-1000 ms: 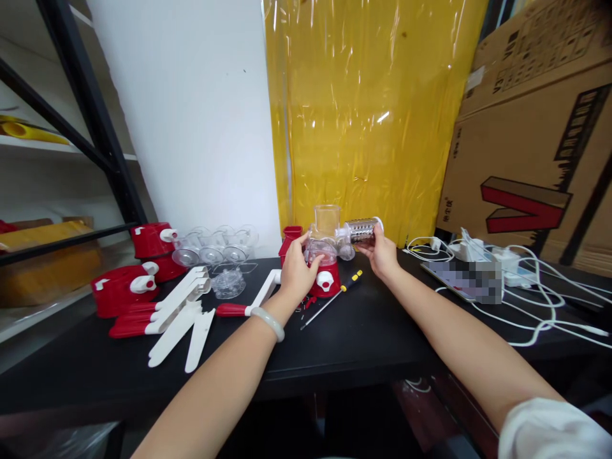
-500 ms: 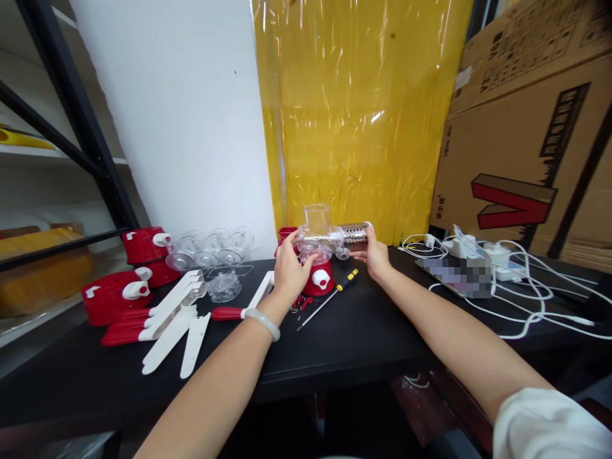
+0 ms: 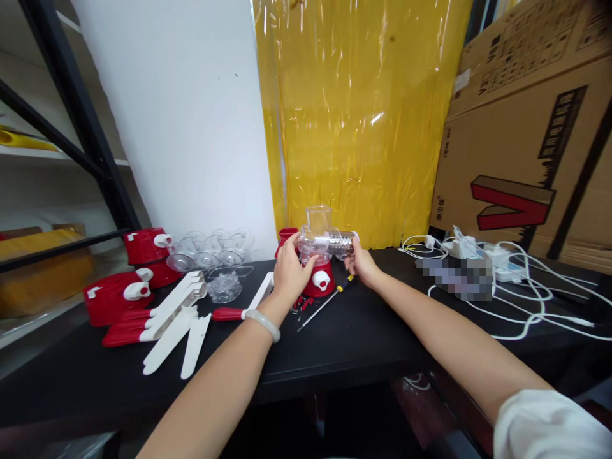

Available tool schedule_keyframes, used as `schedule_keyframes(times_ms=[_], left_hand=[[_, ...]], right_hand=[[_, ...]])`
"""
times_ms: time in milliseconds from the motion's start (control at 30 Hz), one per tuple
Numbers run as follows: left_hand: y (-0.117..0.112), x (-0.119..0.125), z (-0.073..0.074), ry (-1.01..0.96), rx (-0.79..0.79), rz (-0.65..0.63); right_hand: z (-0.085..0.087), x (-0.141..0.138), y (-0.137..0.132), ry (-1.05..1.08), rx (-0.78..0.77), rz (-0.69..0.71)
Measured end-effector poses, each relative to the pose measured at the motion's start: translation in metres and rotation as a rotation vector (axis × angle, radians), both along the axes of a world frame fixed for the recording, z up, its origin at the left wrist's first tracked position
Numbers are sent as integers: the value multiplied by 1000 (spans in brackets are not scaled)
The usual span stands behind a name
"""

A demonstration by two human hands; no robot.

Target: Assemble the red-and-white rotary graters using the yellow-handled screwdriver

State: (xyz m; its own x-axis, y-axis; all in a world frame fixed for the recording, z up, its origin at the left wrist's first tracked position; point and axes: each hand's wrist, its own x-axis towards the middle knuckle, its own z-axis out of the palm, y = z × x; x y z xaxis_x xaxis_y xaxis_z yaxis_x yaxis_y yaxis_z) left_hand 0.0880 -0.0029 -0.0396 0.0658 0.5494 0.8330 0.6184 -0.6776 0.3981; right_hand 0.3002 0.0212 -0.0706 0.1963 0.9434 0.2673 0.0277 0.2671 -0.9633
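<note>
A rotary grater with a clear housing [image 3: 319,237] and a red base [image 3: 322,282] stands on the black table [image 3: 354,344] near the back. My left hand [image 3: 291,273] grips the clear housing from the left side. My right hand [image 3: 361,262] holds the end of a metal grater drum [image 3: 338,242], which sits mostly inside the housing's right opening. A screwdriver with a yellow and black handle [image 3: 326,301] lies on the table just in front of the base.
Red bases [image 3: 115,293], white and red crank handles [image 3: 165,319] and clear housings [image 3: 210,252] lie at the left. White cables and chargers [image 3: 502,274] spread at the right before a large cardboard box [image 3: 530,140]. Yellow film [image 3: 358,115] hangs behind. A metal shelf [image 3: 57,146] stands left.
My right hand has pushed the metal drum leftward, from outside the housing to mostly inside it. My left hand has kept its hold on the housing.
</note>
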Motion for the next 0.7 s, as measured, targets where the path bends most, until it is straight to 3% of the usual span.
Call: schedule_keyframes(times_ms=[67,133,300,400,500,700], left_hand=[[-1,0,1,4,-5,-2],[0,0,0,12,-5,-11],[1,-1,-1,16,12,-35],[1,-2,-2,3,20,-27],[2,-3,-1,-6,30,-18],[3,-2,-2,14,-15,-56]], right_hand=[[-2,-1,-1,-185,-3,89],[-3,-1,-1,-325,39,78],[-5,0,1,-479,337,-237],[-3,-3,1,-517,403,-358],[1,-9,-4,-466,418,-383],[7,-17,-9,-77,391,-177]])
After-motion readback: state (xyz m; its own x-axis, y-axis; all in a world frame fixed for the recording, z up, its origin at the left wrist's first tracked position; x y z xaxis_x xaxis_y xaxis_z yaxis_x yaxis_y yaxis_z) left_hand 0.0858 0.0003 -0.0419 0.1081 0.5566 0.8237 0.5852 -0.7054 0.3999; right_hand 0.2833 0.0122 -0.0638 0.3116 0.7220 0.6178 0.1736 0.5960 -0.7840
